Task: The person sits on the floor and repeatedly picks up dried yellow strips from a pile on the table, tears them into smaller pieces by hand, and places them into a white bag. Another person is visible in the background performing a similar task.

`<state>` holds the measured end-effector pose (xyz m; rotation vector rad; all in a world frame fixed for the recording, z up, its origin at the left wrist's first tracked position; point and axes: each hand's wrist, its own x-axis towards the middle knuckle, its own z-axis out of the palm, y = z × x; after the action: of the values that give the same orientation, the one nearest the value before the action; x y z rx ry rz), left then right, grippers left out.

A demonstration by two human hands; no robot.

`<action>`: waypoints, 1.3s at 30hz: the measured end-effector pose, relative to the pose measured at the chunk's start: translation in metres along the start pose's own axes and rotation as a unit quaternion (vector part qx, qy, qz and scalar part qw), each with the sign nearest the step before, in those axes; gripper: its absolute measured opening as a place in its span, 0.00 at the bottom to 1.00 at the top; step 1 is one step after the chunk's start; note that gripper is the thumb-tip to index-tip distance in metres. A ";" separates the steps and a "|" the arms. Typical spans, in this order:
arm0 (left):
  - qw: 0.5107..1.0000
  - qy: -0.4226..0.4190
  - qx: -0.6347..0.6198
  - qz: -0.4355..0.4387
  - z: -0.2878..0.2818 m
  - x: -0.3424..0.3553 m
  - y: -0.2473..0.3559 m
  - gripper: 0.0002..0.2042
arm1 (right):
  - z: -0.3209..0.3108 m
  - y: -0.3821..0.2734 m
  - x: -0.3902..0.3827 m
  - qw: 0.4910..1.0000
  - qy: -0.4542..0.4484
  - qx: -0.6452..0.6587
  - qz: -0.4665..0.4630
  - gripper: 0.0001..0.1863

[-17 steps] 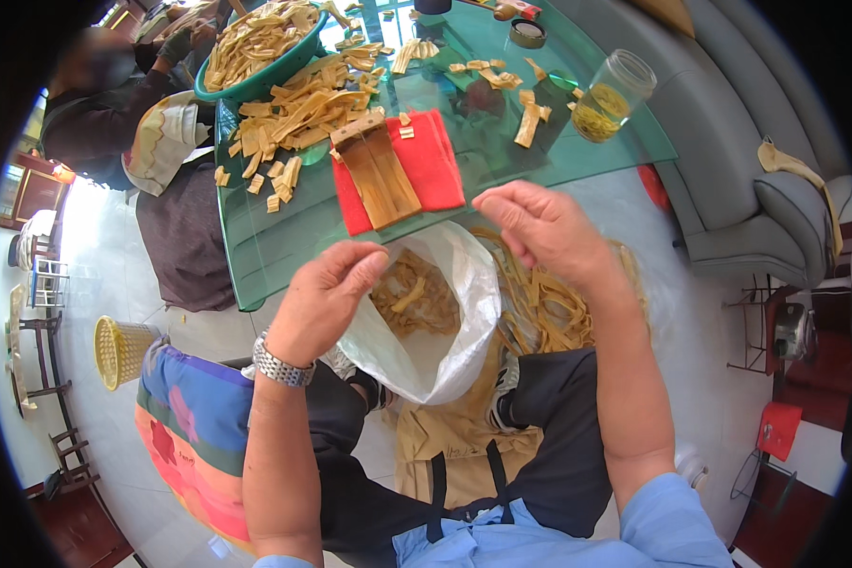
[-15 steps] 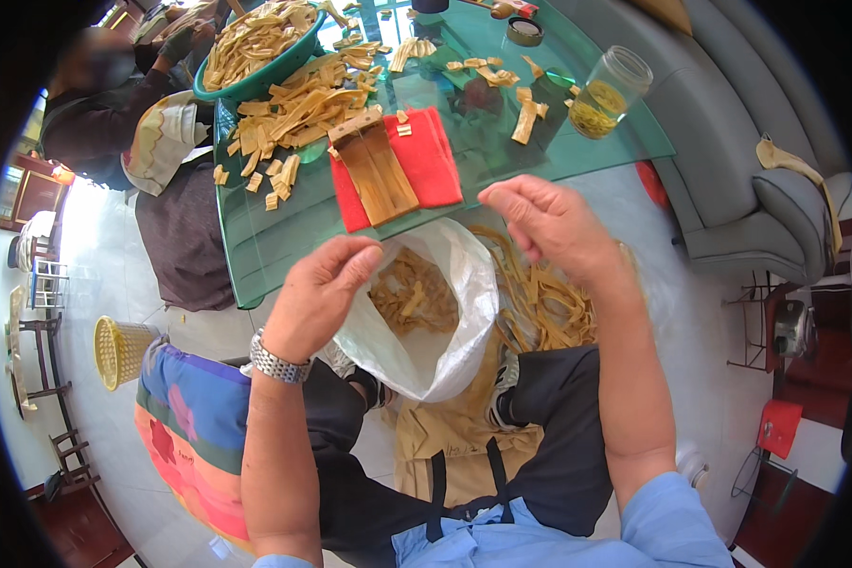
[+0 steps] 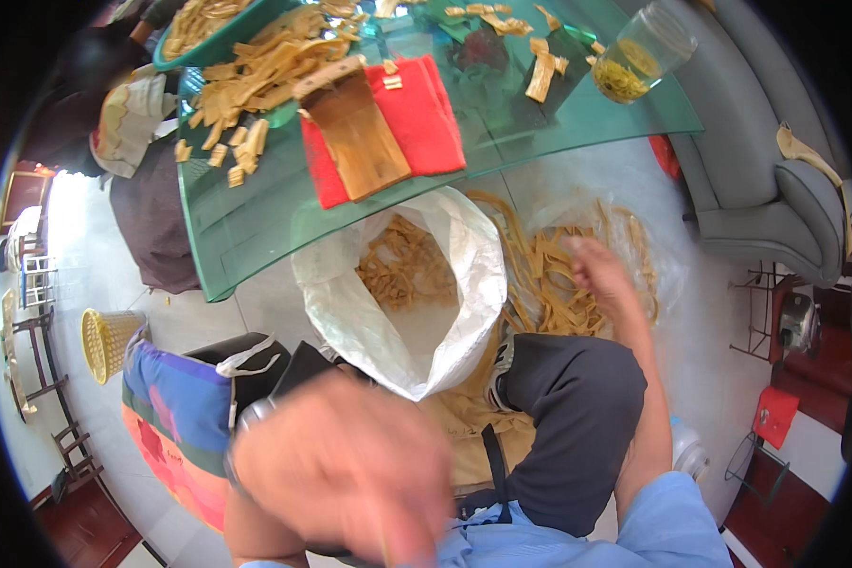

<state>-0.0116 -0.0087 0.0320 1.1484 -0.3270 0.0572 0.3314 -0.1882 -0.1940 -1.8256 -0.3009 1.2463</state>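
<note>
My left hand (image 3: 346,464) is close to the camera, low in the middle, and smeared by motion; whether it holds anything is hidden. My right hand (image 3: 604,275), its fingers curled in, is over the long pale tan strips (image 3: 549,284) in clear plastic on the floor at right. Anything between those fingers is too small to make out. Between my knees, an open white sack (image 3: 478,275) holds cut tan pieces (image 3: 402,260). Just beyond it, a wooden board with a raised crossbar (image 3: 360,137) lies on a red cloth (image 3: 426,114) at the table edge.
On the glass table (image 3: 284,227) lie a heap of tan pieces (image 3: 275,71), a green basin (image 3: 208,45) of more, and a glass jar (image 3: 639,62) of yellowish liquid. A grey sofa (image 3: 757,170) stands right; a yellow basket (image 3: 109,343) left. Another person sits far left.
My left hand has come back from the sack's rim toward my body and the camera. My right hand has moved down from the table edge to the strips at right. The view has shifted.
</note>
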 end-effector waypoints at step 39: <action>0.987 0.084 0.057 -0.127 0.040 0.078 -0.031 0.22 | -0.064 -0.073 -0.070 0.922 -0.037 0.307 -0.233 0.17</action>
<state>0.0602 -0.0670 0.0413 1.2827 -0.0251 -0.0520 0.3719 -0.2225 -0.0865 -1.0867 -0.3164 0.9298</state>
